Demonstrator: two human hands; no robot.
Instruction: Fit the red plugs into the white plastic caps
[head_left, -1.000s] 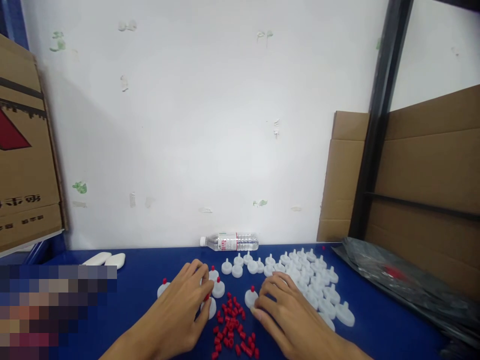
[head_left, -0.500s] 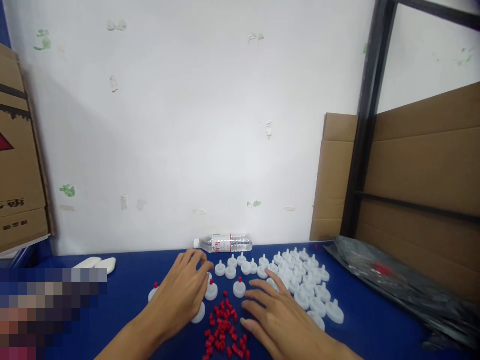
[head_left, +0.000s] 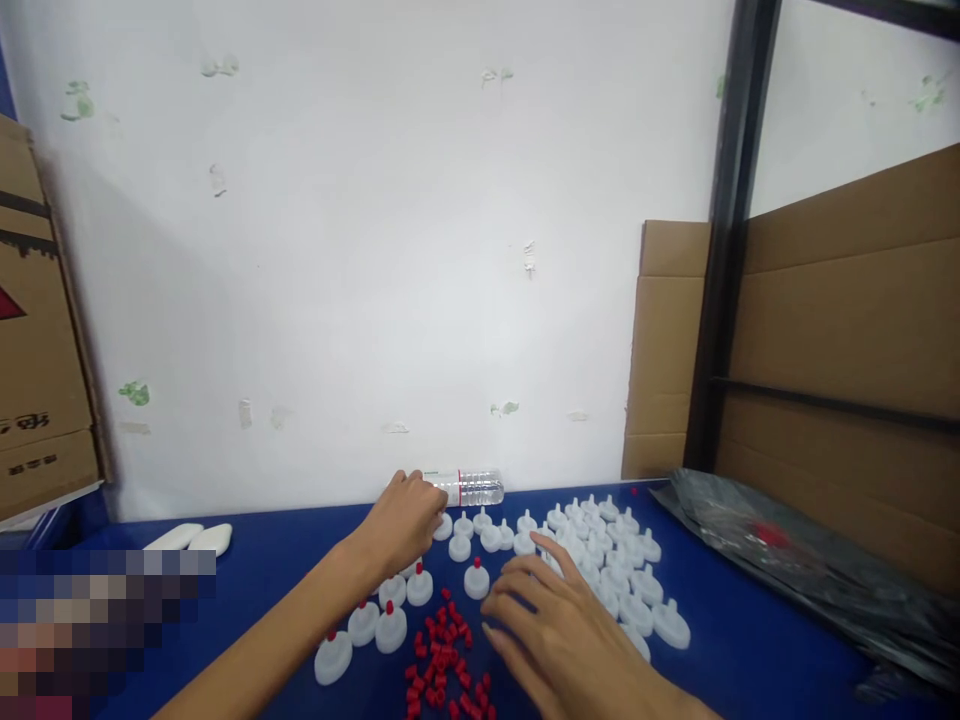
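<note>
My left hand (head_left: 409, 518) is at the far side of the blue table, in front of the lying water bottle (head_left: 480, 488). Its fingers are curled round the top of a white nozzle cap (head_left: 444, 528), and the fingertips are partly hidden. My right hand (head_left: 559, 625), fingers spread and bent, hovers beside a pile of small red tips (head_left: 446, 655) and appears to hold nothing. White caps fitted with red tips, such as this one (head_left: 391, 630), stand left of the pile. Another red-tipped cap (head_left: 476, 580) is between my hands.
Many plain white nozzle caps (head_left: 600, 555) cluster on the right of the table (head_left: 720, 570). Beyond them lies a grey plastic bag (head_left: 795, 560). Two white oval objects (head_left: 210, 540) rest at the left. Cardboard (head_left: 45, 300) stands by the wall.
My left hand has moved forward from the red-tipped caps to a plain white cap near the bottle, uncovering several red-tipped caps. My right hand has hardly moved.
</note>
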